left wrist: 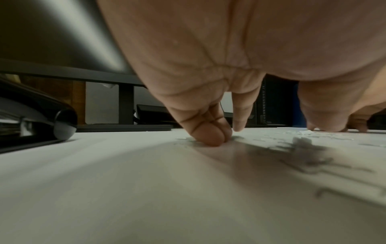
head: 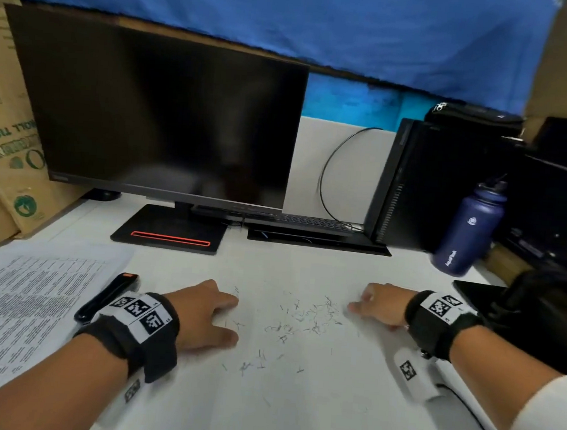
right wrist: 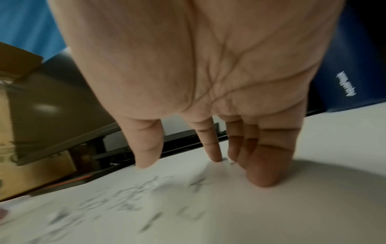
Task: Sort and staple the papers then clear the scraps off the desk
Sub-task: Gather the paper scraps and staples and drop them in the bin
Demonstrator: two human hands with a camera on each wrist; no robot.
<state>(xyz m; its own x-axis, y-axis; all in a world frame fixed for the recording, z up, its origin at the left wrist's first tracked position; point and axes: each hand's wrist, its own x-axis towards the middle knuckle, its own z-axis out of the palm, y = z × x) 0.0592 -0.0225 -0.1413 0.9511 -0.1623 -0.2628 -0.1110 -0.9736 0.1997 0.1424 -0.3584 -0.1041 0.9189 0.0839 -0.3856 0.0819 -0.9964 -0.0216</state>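
Several loose metal staples (head: 305,320) lie scattered on the white desk (head: 296,400) between my two hands. My left hand (head: 208,313) rests on the desk left of them, its straight fingers (left wrist: 208,132) touching the surface beside staples (left wrist: 303,148). On the other side my right hand (head: 376,305) rests with straight fingers (right wrist: 265,165) on the desk, staples (right wrist: 135,198) blurred in front of it. Neither hand holds anything. A black stapler (head: 108,296) lies by my left wrist, partly on the printed papers (head: 17,303).
A dark monitor (head: 161,112) on its stand (head: 170,230) fills the back. A keyboard (head: 295,220), a black computer tower (head: 421,187) and a navy water bottle (head: 469,224) stand at the back right. Cardboard boxes (head: 4,161) line the left edge.
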